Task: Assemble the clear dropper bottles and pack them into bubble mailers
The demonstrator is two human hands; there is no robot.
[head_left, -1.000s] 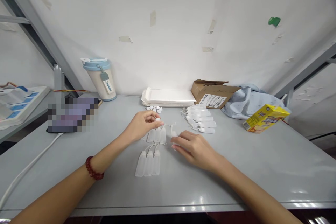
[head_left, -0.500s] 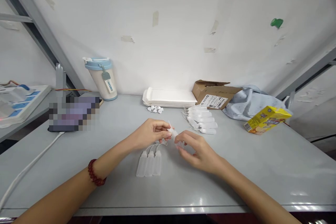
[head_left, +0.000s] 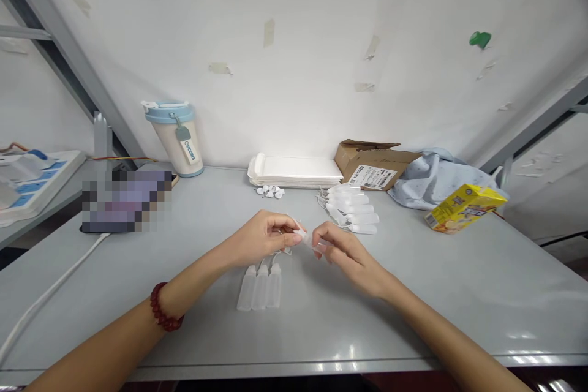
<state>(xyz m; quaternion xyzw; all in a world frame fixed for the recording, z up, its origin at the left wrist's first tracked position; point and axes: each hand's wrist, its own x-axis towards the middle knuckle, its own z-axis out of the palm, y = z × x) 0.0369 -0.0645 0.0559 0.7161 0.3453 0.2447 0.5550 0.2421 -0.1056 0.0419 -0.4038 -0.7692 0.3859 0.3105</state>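
Between my two hands is a small translucent plastic bottle (head_left: 309, 240), held above the table. My left hand (head_left: 266, 236) pinches its white top end, and my right hand (head_left: 346, 254) grips its body from the other side. Fingers hide much of the bottle. Just below my left hand, three similar bottles (head_left: 260, 289) lie side by side with thin white cords at their necks. Beyond my right hand lies a row of several more such bottles (head_left: 361, 209). Several small white caps (head_left: 271, 191) sit in a cluster behind my left hand.
Against the wall stand a tumbler (head_left: 178, 138), a stack of white trays (head_left: 298, 171), an open cardboard box (head_left: 374, 165) and a light blue cloth (head_left: 436, 177). A yellow carton (head_left: 466, 208) is at the right. A phone (head_left: 128, 199) with a white cable lies left, near a power strip (head_left: 43, 184).
My right hand has turned slightly and shifted a little to the right. The bottle between my hands now lies closer to level. The whole view has moved slightly.
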